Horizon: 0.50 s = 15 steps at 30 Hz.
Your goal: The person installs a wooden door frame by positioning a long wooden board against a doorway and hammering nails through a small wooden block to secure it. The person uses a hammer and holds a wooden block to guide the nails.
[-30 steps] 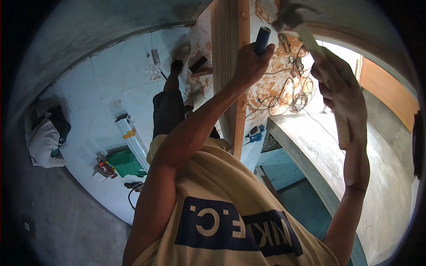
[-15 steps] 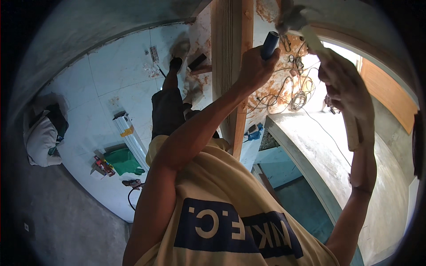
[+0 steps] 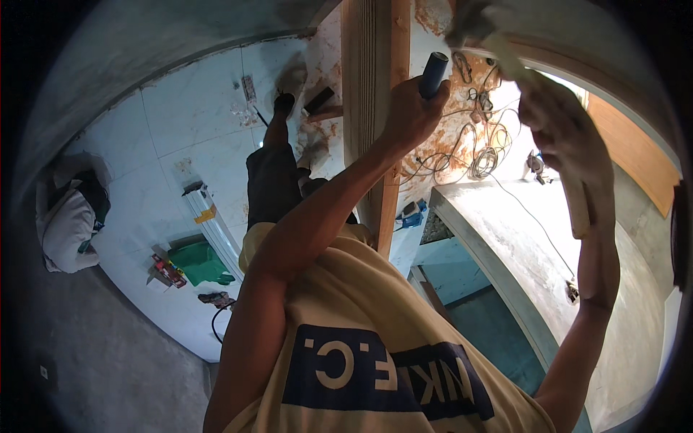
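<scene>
My left hand (image 3: 416, 112) is closed round the blue handle of a chisel (image 3: 433, 75), its butt end pointing up. The fist hides the chisel's blade. Beside it stands a wooden door frame post (image 3: 380, 86) with a grooved face; whether the blade touches it cannot be seen. My right hand (image 3: 567, 133) grips a hammer (image 3: 578, 206) by its pale wooden handle, the lower end sticking out below the fist. The hammer's head is smeared by motion, above and to the right of the chisel's butt, apart from it.
Coiled cables (image 3: 485, 160) lie on the stained floor beyond the post. A concrete ledge (image 3: 505, 216) runs along the right, with a cord across it. At left, a green bag (image 3: 202, 261), long metal profiles (image 3: 213, 224) and a white sack (image 3: 68, 227) lie on the tiles.
The right hand has shifted slightly right, and the hammer's head a little left, still blurred. The left hand and chisel sit slightly further left. The grip of both hands stays the same.
</scene>
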Motion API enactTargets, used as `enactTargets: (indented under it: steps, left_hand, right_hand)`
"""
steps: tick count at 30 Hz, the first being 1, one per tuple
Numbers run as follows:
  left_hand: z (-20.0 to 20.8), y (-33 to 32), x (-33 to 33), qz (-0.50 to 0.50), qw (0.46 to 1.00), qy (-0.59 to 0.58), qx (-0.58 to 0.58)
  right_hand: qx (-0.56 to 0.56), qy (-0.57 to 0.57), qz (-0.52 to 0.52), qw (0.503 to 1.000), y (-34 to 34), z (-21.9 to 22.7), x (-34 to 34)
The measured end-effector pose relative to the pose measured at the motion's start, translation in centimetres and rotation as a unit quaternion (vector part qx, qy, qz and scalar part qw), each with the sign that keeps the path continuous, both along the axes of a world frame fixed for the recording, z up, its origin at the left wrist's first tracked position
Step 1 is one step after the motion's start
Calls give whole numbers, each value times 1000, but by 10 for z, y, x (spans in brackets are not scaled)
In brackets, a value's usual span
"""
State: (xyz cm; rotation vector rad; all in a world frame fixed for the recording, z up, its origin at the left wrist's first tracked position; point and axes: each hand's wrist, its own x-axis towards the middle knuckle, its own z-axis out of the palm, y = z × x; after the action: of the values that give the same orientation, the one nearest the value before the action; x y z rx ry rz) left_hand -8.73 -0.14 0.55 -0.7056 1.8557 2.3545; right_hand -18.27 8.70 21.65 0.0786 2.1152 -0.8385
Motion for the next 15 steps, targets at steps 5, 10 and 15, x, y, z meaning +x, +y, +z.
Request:
enactTargets:
  steps: [5, 10, 15]
  left_hand:
    - [-8, -14, 9, 4, 999, -23, -35]
    - [0, 5, 2, 16, 1000, 7, 14]
    - [-4, 2, 7, 0, 1000, -3, -11]
  right_hand:
    - [-133, 98, 145, 976, 34, -51, -10]
    - [-130, 61, -102, 984, 18, -11, -24]
    - [55, -58, 70, 994, -4, -12, -8]
